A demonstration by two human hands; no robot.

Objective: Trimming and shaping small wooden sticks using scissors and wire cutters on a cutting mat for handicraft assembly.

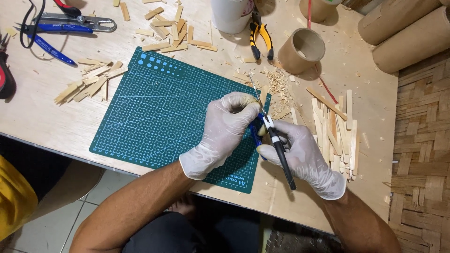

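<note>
Both my hands wear white gloves over the right edge of a green cutting mat (154, 107). My left hand (225, 126) pinches a thin wooden stick (255, 91) that points up and away. My right hand (300, 157) grips a black-handled craft knife (280, 152), its tip against the stick where the two hands meet. A blue-handled tool (255, 136) lies on the mat under my hands, mostly hidden. Wood shavings (279, 89) are scattered just beyond my fingers.
Long wooden strips (335, 126) lie to the right, short cut pieces (89, 82) to the left and more (171, 30) at the back. Cardboard tubes (302, 49), yellow-handled pliers (260, 37), a white cup (229, 16) and blue cutters (49, 40) sit on the wooden table (37, 112).
</note>
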